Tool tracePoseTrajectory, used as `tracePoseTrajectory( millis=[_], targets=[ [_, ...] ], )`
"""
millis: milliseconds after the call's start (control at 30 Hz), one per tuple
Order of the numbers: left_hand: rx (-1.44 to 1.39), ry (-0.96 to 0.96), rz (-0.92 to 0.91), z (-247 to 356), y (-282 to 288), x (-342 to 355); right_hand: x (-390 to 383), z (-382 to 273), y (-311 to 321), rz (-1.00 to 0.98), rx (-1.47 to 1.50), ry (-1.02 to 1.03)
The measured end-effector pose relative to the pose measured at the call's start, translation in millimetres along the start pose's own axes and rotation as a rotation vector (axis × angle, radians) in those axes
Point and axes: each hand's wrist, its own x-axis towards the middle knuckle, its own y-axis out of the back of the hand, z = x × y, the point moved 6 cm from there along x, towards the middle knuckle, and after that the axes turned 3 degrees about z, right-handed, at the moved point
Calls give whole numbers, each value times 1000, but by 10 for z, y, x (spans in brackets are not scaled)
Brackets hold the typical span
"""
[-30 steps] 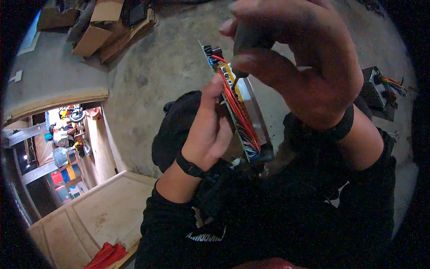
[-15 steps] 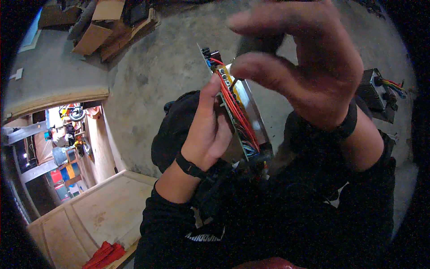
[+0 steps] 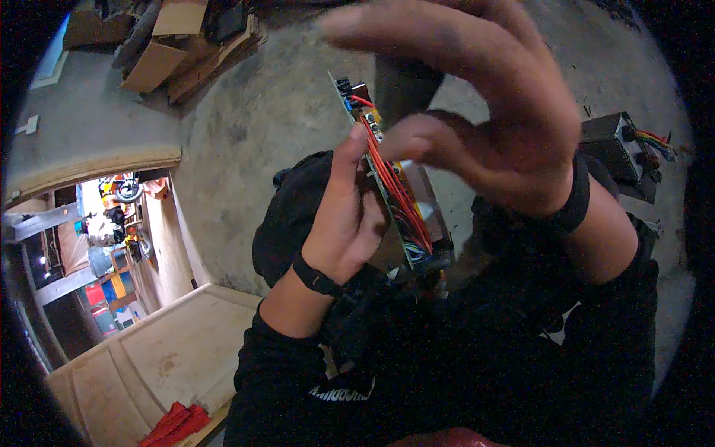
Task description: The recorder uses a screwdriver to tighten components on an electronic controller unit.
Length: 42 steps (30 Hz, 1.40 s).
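My left hand (image 3: 346,216) grips a long circuit board assembly (image 3: 344,93) upright at centre, with red wires (image 3: 398,197) along it, a yellow strip and a metal plate (image 3: 426,200). My right hand (image 3: 499,127) arches over its upper part, index finger stretched out and thumb bent, both blurred. A dark screwdriver handle (image 3: 406,82) shows behind those fingers, within their curve; its tip is hidden, and how firmly it is held is unclear.
At right lies a metal box (image 3: 611,145) with coloured cables on the concrete floor. Cardboard pieces (image 3: 156,63) are piled at upper left. A doorway at left shows a motorbike (image 3: 126,190) and clutter. A wooden panel (image 3: 171,335) with red cloth (image 3: 175,425) fills the lower left.
My right index finger has swung up and left, loosening from around the handle, and the thumb has dropped lower over the board. My left hand and the board have barely moved.
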Motion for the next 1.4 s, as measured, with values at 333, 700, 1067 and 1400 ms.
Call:
tracePoseTrajectory(
  millis=[333,700,1067,1400],
  targets=[
    [-17,70,102,-22,64,-68,-92,137,-99,23,100,50],
    [8,61,95,13,36,-78,-142,79,90,-50,96,26],
    [111,27,179,34,81,-59,-19,55,33,-127,89,4],
    [14,84,80,-31,174,-57,-75,132,119,-206,103,-25]
  ],
)
